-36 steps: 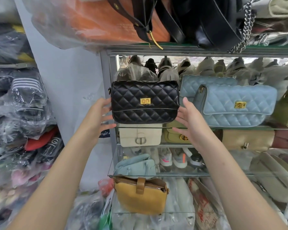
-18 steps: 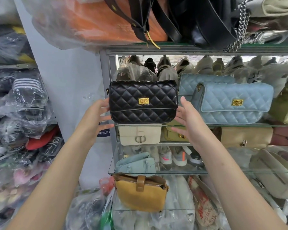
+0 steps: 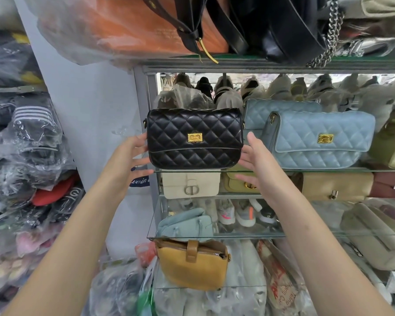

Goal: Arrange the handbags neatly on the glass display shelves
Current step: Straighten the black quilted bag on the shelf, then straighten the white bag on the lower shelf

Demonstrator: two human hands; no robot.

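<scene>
Black quilted handbag (image 3: 195, 139) on glass shelf (image 3: 328, 170) (blue handbags (image 3: 324, 139) alongside), between left hand (image 3: 126, 158) and right hand (image 3: 258, 160), fingers (image 3: 252, 139) straight, released.

Bare forearms (image 3: 78, 224), bare left hand (image 3: 127, 156) and right hand (image 3: 259, 160).

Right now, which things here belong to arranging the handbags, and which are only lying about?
For the job: black bag, blue bag, glass shelf, left hand, right hand.
Lying about: sneakers, wrapped clothes, orange package.
</scene>
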